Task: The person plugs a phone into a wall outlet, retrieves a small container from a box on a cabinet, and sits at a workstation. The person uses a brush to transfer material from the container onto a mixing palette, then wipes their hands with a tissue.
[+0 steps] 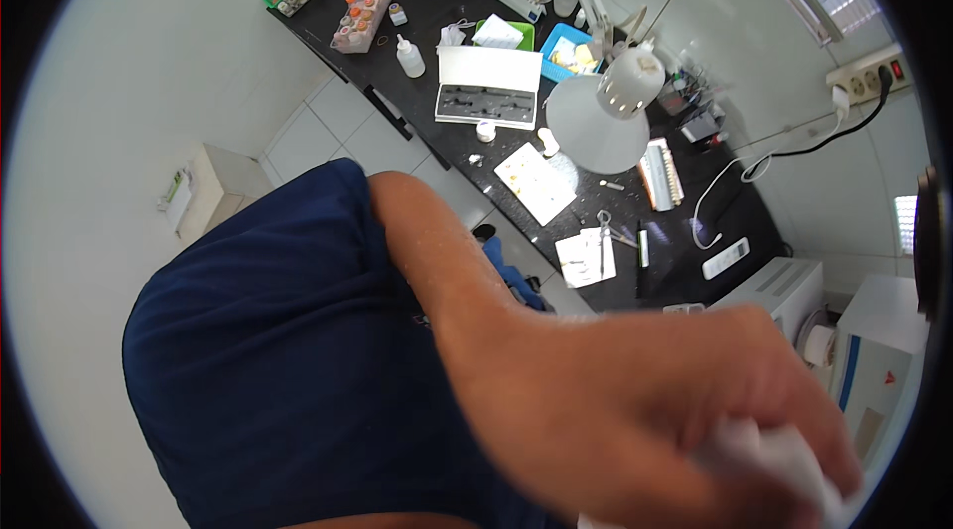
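My left hand (pixel 665 395) is large and close at the lower right, its back turned up and its fingers closed. It grips a crumpled white tissue (pixel 769 455), blurred and partly covered by the fingers. My left arm comes out of a navy blue sleeve and crosses the middle of the view. Only a strip of my other arm shows along the bottom edge; my right hand is out of view.
The dark worktop (pixel 457 147) holds a desk lamp (pixel 599 122), an opened white case (pixel 486 87), a squeeze bottle (pixel 409 58), scissors-like forceps (pixel 603 231), paper sheets (pixel 536 182), and a remote control (pixel 726 258). A power strip (pixel 869 75) with cables hangs on the wall.
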Tool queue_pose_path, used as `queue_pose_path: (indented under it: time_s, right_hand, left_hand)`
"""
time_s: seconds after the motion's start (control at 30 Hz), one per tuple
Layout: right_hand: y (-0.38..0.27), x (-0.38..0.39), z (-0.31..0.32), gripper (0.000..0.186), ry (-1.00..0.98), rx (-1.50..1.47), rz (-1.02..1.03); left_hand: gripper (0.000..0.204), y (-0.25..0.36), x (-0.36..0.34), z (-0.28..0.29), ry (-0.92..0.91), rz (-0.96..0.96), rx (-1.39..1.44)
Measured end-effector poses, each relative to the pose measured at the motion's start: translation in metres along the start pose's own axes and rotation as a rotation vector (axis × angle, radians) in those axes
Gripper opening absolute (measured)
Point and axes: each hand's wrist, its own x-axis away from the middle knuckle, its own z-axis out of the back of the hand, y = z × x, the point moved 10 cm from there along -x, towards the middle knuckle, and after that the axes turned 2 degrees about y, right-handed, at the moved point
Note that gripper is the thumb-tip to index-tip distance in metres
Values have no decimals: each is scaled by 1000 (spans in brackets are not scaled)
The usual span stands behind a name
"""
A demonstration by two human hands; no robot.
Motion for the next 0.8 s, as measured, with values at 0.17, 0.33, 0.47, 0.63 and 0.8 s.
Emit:
queue_pose_path:
  time_s: [0.17,0.33,0.47,0.63,0.8]
  right_hand:
    - [15,8,-17,53,-89,-184,-99]
    - [18,1,-38,50,-196,-349,-159]
    - [-1,-6,-47,47,-275,-428,-139]
    - [-55,-56,-57,44,-450,-483,-4]
    - [-93,-59,-66,41,-578,-555,67]
  left_hand:
    - [58,-2,9,-12,37,-29,-62]
    - [67,-55,-29,-43,32,-104,-133]
    - [75,-28,-9,-33,-38,-208,-148]
    - [85,-58,1,-69,-239,-416,-177]
    - [95,-28,41,-63,-392,-558,-175]
